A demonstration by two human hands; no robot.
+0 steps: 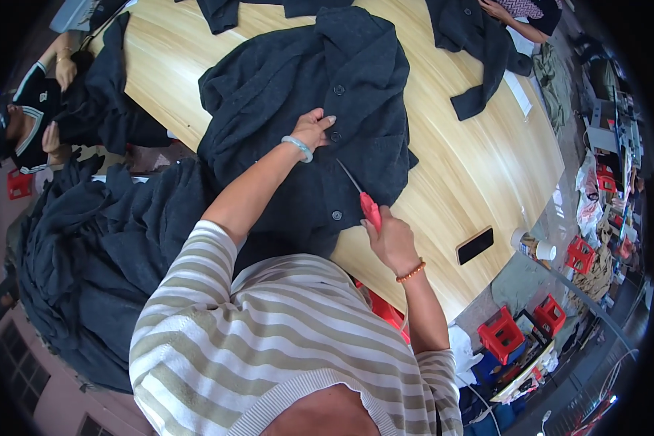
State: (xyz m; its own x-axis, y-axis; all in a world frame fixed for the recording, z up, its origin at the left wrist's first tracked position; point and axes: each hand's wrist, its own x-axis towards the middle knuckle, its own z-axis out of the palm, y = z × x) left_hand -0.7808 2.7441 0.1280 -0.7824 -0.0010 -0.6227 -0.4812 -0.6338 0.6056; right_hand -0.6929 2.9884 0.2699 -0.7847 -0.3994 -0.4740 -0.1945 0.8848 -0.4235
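As the left hand (312, 133) is touching the coat (269, 87), grip unclear, the right hand (394, 241) is holding a tool (368, 206), ideally without snagging.

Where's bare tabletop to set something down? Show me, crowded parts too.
Bare table lies right of the dark coat, bordered by the phone and upper-right garment. Another patch borders the coat's upper left. Around the left hand the coat covers the table; the dark cloth heap crowds the left.

The right hand (394, 241) hides the red-handled pointed tool's (370, 208) rear; the top edge crops a dark garment (221, 13).
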